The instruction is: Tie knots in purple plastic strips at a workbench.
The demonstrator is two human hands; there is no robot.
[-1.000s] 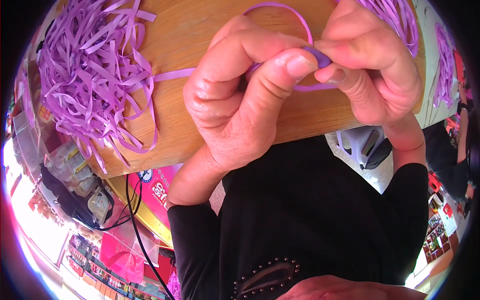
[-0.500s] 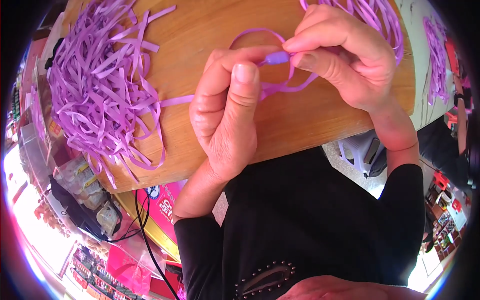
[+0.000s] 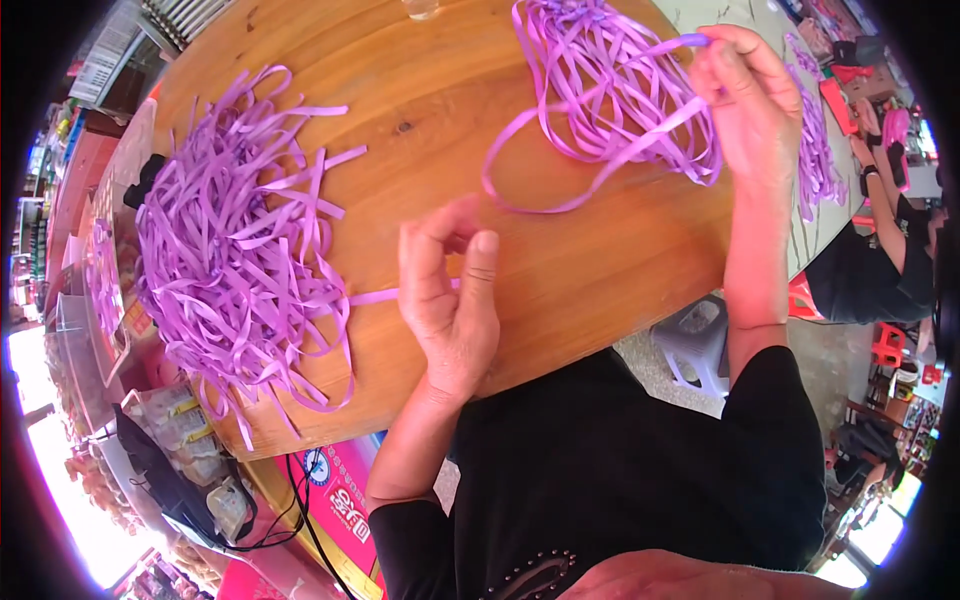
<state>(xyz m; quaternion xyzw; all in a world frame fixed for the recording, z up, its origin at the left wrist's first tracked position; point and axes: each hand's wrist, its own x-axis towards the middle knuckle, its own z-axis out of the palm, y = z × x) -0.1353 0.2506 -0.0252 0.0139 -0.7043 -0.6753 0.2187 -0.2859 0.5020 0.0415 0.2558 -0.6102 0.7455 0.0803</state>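
Note:
My right hand point(image 3: 752, 110) is raised at the far right of the table, thumb and fingertips pinching a purple lanyard point(image 3: 520, 125) by its small violet plastic connector point(image 3: 690, 41). The lanyard's loop hangs down beside a looser bundle of purple lanyards point(image 3: 610, 85). Over the near middle of the table, my left hand point(image 3: 448, 310) is open, fingers bent, thumb apart, and nothing shows in it. One flat purple strap point(image 3: 378, 296) runs from the big heap of purple ribbons point(image 3: 235, 240) on the left to behind that hand; contact cannot be seen.
Everything lies on a wooden table point(image 3: 420, 170) with a curved near edge. A clear cup point(image 3: 421, 8) stands at its far side. More purple straps point(image 3: 818, 160) lie on a pale surface to the right, near another person point(image 3: 880, 260). A grey-white stool point(image 3: 695, 345) stands below.
My hands have parted. The right one has carried the lanyard and its connector up and right to the far bundle; the left one has let go and opened. The view has shifted.

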